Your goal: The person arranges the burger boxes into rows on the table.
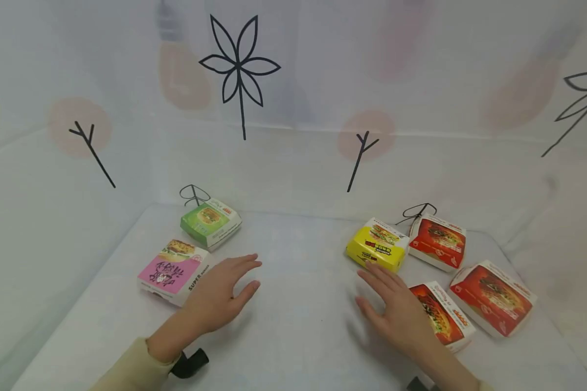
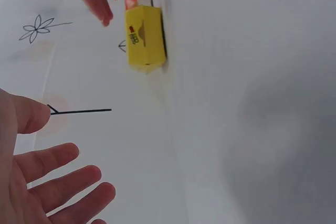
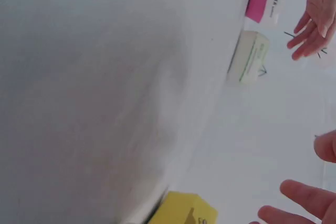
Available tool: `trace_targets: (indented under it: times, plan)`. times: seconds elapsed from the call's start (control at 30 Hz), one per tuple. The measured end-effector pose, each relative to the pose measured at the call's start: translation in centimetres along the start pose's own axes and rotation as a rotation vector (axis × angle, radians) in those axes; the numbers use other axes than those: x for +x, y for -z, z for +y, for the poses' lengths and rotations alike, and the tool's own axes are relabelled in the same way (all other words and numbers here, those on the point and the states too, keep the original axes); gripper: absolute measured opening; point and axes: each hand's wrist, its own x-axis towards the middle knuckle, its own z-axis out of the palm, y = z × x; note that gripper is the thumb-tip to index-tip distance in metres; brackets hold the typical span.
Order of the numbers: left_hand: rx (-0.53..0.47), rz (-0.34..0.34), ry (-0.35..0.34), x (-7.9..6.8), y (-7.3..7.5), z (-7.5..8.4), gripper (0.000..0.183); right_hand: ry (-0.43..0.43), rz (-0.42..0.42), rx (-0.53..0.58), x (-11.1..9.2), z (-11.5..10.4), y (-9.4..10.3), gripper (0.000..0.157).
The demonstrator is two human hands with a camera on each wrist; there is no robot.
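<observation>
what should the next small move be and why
I'd probably lower the right grip onto the yellow box: that grip is open and holds nothing, and in the head view it overlaps the box's near edge.

Just left of your left hand [image 1: 220, 298], you have a pink-and-white box [image 1: 163, 274] with black lettering; beyond that hand, a green-and-white box [image 1: 207, 221]. Beyond your right hand [image 1: 398, 312] sits a yellow box [image 1: 378, 248] with burger pictures; right of that hand, three red-and-white boxes [image 1: 494, 296]. Past both hands, a white backdrop [image 1: 293, 174] carries black line flowers [image 1: 238, 65] and peach blots [image 1: 185, 79].
</observation>
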Motion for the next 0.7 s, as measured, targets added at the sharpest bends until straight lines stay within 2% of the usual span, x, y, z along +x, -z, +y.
trace_targets:
  times: [0.2, 0.3, 0.4, 0.57, 0.7]
  plan:
    - [-0.227, 0.022, 0.102, 0.5, 1.9, -0.6, 0.041, -0.01, 0.079, 0.215, 0.2, -0.3, -0.4, 0.04]
    - [-0.276, 0.036, 0.154, 1.0, 3.0, -1.3, 0.041, -0.031, 0.079, 0.289, 0.3, -0.6, -0.6, 0.038]
    - [-0.291, 0.034, 0.22, 1.7, 4.4, -2.7, 0.042, -0.071, 0.047, 0.357, 0.5, -1.1, -0.7, 0.038]
    - [-0.273, 0.009, 0.319, 2.8, 7.1, -6.0, 0.045, -0.175, -0.066, 0.522, 0.6, -1.9, -0.9, 0.042]
    - [-0.272, -0.055, 0.39, 3.4, 9.0, -8.3, 0.055, -0.248, -0.157, 0.664, 0.8, -2.3, -0.9, 0.042]
